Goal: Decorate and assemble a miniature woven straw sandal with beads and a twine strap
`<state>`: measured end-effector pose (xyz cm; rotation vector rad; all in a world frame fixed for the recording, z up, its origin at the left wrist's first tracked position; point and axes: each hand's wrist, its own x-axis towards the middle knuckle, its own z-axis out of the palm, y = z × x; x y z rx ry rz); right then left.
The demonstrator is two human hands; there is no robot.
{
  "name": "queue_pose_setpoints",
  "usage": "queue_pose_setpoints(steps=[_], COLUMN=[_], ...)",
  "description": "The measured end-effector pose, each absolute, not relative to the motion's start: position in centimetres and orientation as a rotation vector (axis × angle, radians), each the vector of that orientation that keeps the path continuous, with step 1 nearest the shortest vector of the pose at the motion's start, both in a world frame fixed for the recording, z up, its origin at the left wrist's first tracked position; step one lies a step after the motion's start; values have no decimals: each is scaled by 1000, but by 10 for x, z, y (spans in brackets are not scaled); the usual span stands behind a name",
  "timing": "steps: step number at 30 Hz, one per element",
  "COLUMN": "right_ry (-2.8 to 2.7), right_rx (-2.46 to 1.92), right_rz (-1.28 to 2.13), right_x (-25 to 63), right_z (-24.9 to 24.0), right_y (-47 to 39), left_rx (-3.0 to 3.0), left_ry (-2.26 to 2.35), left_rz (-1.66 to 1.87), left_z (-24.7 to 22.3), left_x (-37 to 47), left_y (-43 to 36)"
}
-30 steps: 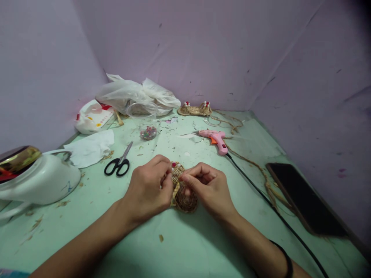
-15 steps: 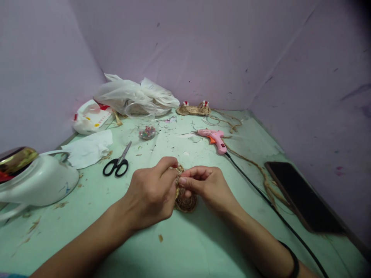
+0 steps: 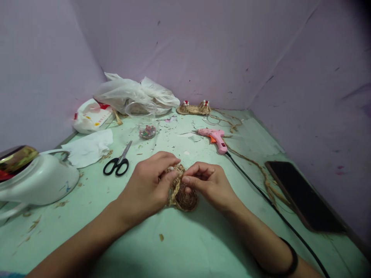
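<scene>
Left hand (image 3: 147,184): since half a second ago it has rolled so that its thumb shows, uncovering more of the braid (image 3: 175,190); it curls around the left side of the woven piece (image 3: 189,198), holding it.
Right hand (image 3: 210,183): has barely shifted; thumb and forefinger are narrowed to a pinch just beside the braid. Cannot tell what, if anything, is between them.
Woven piece: well short of the desk (image 3: 139,247)'s far edge, about midway between its left and right edges, coiled end toward the near edge.
Braid, best handling: I would keep the left grip firm but light, press from the fingertips, and avoid tugging, since the coils could loosen or twist.
Pale bead (image 3: 171,168): worth keeping the left thumb off it, as pressure might dislodge it.
Glue gun (image 3: 213,136): right of the desk's middle, nozzle to the left; best treated as hot, though heat cannot be seen.
Hidden: the woven piece's far end is mostly behind the left fingers; its underside does not show.
Cut off: the desk's near edge.
</scene>
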<state>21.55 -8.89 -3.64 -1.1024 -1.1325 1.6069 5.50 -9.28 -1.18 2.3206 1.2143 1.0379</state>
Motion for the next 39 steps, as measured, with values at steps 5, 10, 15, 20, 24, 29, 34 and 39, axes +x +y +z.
queue_pose_setpoints(steps=[5,10,15,20,24,29,34,39], right_ry=[-1153,-1136,-1061,-911,-828,-893,-1209,-1576], right_rx=[-1024,-999,-999,-966,-968,-981,-1052,-904], right_rz=[1551,1526,1645,1825,1959,1900,1333,601], right_x=[215,213,215,218,219,217,210,208], right_z=[-37,-37,-39,-42,-40,-40,-39,-43], right_y=[-90,-91,-88,-86,-87,-88,-94,-100], left_rx=[1973,1920,2189,2467,2525,2413,2141,1962], left_ry=[1080,1062,1144,1083,935,923,1079,1201], left_rz=[795,869,1017,1064,1046,978,933,909], left_z=[-6,-10,-13,-14,-13,-11,-10,-12], left_x=[53,55,57,56,57,57,55,58], left_y=[-87,-87,-92,-96,-100,-98,-92,-89])
